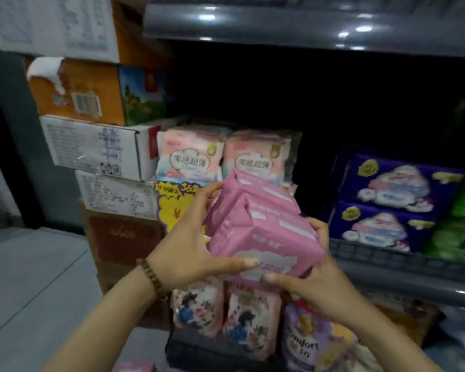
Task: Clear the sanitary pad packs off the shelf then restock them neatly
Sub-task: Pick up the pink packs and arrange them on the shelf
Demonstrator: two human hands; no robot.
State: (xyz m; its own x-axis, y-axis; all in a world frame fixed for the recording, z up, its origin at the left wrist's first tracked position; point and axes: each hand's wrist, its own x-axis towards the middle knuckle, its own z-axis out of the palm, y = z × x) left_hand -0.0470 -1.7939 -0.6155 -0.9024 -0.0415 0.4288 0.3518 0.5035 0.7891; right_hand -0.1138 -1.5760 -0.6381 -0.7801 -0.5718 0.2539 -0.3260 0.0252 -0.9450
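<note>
several pink pad packs [261, 224], white-labelled, stacked in the grip of left hand [188, 251] and right hand [314, 280].

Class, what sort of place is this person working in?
Probably a small shop: grey shelving stocked with purple packs, a yellow price tag, and stacked cartons alongside.

A stack of pad packs [263, 226] sits between my left grip [188, 245] and right grip [314, 277], before the shelf [387, 267]. Behind it, a pair of packs [191, 154] stands on the shelf's left end. Further packs [387, 183] lie to the right, and cartons [97, 146] are stacked left of the shelf.
</note>
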